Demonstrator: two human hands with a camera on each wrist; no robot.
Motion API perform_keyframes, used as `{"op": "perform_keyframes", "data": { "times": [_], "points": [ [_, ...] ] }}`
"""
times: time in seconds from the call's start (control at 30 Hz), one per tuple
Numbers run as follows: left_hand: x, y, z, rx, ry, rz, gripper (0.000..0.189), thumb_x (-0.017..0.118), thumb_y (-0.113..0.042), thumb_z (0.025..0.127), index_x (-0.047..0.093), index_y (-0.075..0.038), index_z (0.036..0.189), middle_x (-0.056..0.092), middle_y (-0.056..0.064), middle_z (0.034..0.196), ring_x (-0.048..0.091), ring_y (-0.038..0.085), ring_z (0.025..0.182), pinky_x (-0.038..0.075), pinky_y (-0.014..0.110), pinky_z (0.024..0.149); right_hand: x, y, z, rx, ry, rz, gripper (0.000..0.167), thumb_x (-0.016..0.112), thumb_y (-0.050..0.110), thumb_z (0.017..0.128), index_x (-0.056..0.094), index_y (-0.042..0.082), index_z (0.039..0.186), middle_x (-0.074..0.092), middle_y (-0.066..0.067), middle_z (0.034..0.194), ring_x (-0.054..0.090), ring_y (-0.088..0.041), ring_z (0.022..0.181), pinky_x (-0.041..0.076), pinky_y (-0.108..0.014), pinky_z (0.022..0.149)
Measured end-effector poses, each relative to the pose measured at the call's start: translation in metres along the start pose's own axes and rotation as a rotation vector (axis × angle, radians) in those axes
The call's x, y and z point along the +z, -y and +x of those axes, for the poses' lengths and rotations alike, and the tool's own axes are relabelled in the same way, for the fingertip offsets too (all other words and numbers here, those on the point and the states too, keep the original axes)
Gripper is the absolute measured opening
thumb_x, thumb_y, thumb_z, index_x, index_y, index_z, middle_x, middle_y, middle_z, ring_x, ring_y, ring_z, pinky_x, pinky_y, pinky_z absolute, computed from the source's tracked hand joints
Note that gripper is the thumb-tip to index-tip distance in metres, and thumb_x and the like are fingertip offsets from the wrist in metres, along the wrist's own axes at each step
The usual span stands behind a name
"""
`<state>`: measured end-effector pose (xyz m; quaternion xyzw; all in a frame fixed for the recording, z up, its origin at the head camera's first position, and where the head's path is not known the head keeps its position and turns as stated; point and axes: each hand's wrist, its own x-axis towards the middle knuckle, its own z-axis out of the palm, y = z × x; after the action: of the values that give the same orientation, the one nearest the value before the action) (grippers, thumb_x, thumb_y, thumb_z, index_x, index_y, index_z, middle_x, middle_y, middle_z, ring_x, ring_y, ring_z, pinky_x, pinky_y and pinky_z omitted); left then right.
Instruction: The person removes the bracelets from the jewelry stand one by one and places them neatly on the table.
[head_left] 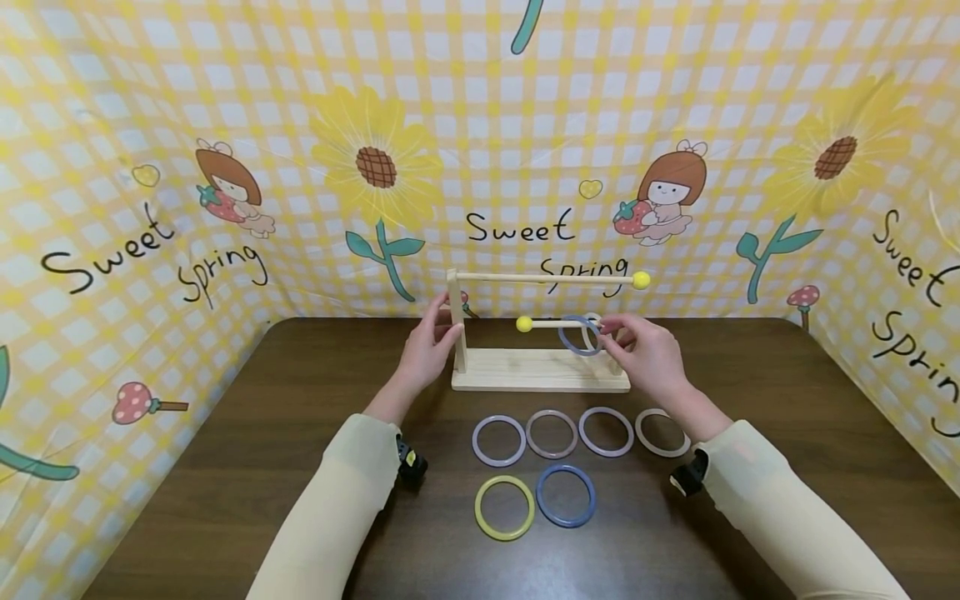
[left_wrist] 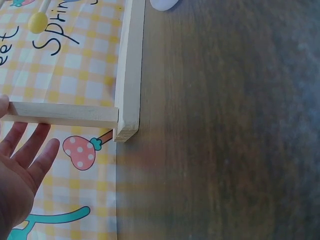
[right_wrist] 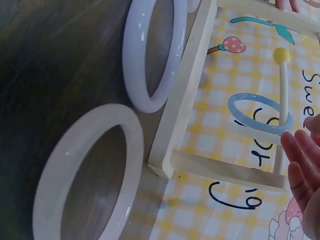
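Observation:
My left hand (head_left: 429,346) grips the left upright (head_left: 457,333) of a wooden rack, with the thumb on one side and the fingers on the other. A long upper rod (head_left: 540,278) ends in a yellow ball (head_left: 641,281), and a lower short rod (head_left: 551,324) ends in another at its left tip. From the short rod hangs a blue ring (right_wrist: 250,121), and a whitish ring (right_wrist: 247,133) is nearer the right upright (right_wrist: 225,170). My right hand (head_left: 645,350) is at that rod's right end, its extended fingertips touching or almost touching the blue ring's edge.
In front of the rack's base (head_left: 540,382), a row of pale rings lies on the brown table (head_left: 300,467), among them a lilac ring (head_left: 476,442) and a white ring (head_left: 638,433). Closer to me lie a yellow ring (head_left: 477,508) and a darker blue ring (head_left: 539,496). A checked cloth (head_left: 480,150) hangs behind.

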<state>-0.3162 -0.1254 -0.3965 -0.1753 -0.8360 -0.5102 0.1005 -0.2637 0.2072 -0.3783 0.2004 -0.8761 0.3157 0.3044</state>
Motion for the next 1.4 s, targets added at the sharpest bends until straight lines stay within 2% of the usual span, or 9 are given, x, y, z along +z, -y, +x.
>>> {"op": "perform_keyframes", "data": {
  "times": [0.23, 0.53, 0.8, 1.1, 1.4],
  "points": [
    [0.000, -0.001, 0.000, -0.016, 0.002, 0.014, 0.053, 0.054, -0.017, 0.101, 0.032, -0.021, 0.149, 0.056, 0.016, 0.128, 0.058, 0.036, 0.114, 0.047, 0.050, 0.093, 0.003, -0.003, -0.001, 0.043, 0.036, -0.024, 0.023, 0.077, 0.008, 0.084, 0.069, 0.007, 0.105, 0.071, -0.006, 0.094, 0.069, -0.022, 0.069, 0.050, -0.043, 0.057],
    [-0.001, -0.001, 0.000, -0.024, -0.002, 0.009, 0.052, 0.055, -0.016, 0.101, 0.033, -0.022, 0.148, 0.055, 0.016, 0.128, 0.057, 0.037, 0.114, 0.048, 0.051, 0.093, 0.016, -0.003, -0.001, 0.043, 0.068, -0.045, 0.026, 0.077, 0.010, 0.084, 0.067, 0.007, 0.108, 0.071, -0.008, 0.098, 0.070, -0.023, 0.073, 0.051, -0.046, 0.059],
    [0.000, -0.001, 0.001, -0.005, 0.006, -0.003, 0.053, 0.054, -0.015, 0.101, 0.032, -0.019, 0.149, 0.054, 0.018, 0.129, 0.057, 0.039, 0.115, 0.047, 0.051, 0.094, 0.027, 0.001, 0.001, 0.057, 0.097, 0.055, 0.030, 0.073, 0.001, 0.085, 0.064, 0.001, 0.113, 0.069, -0.012, 0.092, 0.070, -0.027, 0.077, 0.056, -0.044, 0.070],
    [0.000, 0.000, 0.001, 0.005, 0.005, -0.003, 0.050, 0.054, -0.017, 0.101, 0.035, -0.022, 0.147, 0.055, 0.017, 0.129, 0.057, 0.038, 0.114, 0.047, 0.052, 0.092, 0.034, 0.001, 0.004, 0.065, 0.109, 0.138, 0.028, 0.069, -0.006, 0.086, 0.062, -0.002, 0.112, 0.068, -0.015, 0.091, 0.070, -0.029, 0.077, 0.057, -0.040, 0.068],
    [0.000, 0.002, 0.002, 0.000, 0.000, 0.017, 0.049, 0.055, -0.017, 0.101, 0.036, -0.024, 0.145, 0.056, 0.016, 0.129, 0.058, 0.037, 0.113, 0.048, 0.052, 0.092, 0.042, 0.006, 0.007, 0.056, 0.095, 0.143, 0.025, 0.070, -0.005, 0.086, 0.063, -0.002, 0.110, 0.068, -0.015, 0.090, 0.070, -0.029, 0.076, 0.057, -0.040, 0.066]
  ]
}}
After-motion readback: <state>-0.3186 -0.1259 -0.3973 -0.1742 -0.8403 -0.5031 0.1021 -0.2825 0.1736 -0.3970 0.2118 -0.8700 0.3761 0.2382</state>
